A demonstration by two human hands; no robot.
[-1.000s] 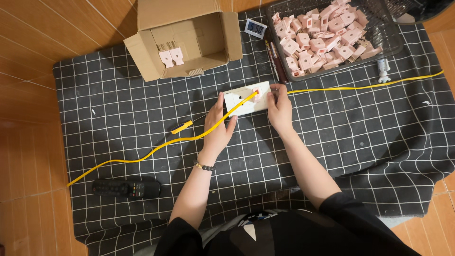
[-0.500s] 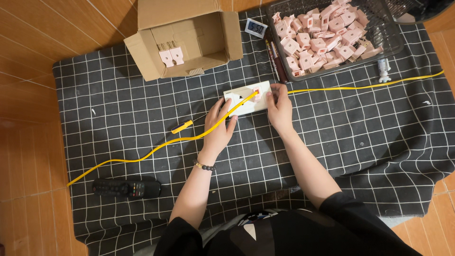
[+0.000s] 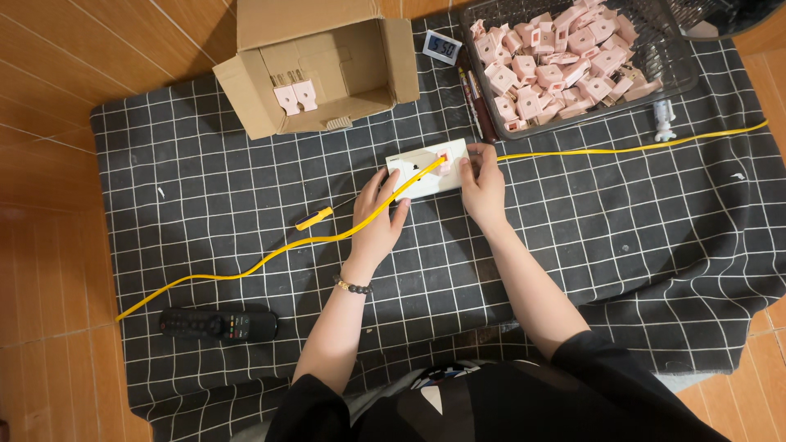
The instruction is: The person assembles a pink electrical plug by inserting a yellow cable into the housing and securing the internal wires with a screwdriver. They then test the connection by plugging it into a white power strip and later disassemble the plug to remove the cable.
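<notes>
Bright, even indoor light; soft short shadows under the arms; sharp focus throughout; slight wide-angle bending at edges.

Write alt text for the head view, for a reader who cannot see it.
Seen from above, a person's left hand and right hand hold a flat white rectangular plate on a black white-gridded cloth, with a thin yellow cable running across it. Behind are an open cardboard box and a dark wire basket of small pink plastic parts; a black remote control lies near left.
</notes>
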